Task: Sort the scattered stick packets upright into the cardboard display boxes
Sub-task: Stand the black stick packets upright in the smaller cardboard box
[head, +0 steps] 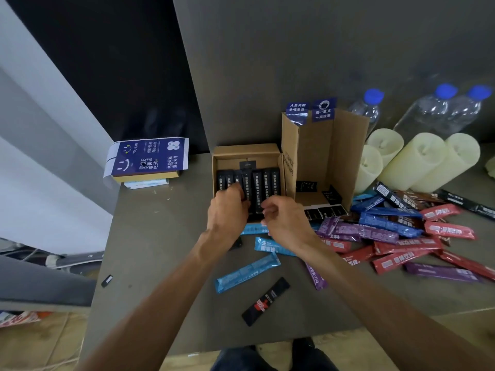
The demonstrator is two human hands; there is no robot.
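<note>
Several black packets [263, 183] stand upright, long axes vertical, in the low box [246, 150]. The left hand [227, 210] curls its fingers round the leftmost; the right hand [285, 220] is half-curled just beside, grip unclear. The loose pile [385, 228] lies rightward on the desk [160, 250], nearer that right hand.

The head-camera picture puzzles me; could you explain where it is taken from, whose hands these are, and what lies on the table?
There is no machine: a person wears one camera on the head, looking down at their bare hands. The left hand curls its fingers over black stick packets standing in a low brown cardboard box; the right hand is beside them, its grip unclear. Next to it stands a taller open cardboard box. Loose red, purple and blue packets lie scattered on the grey table, with pale candles and clear bottles behind.
</note>
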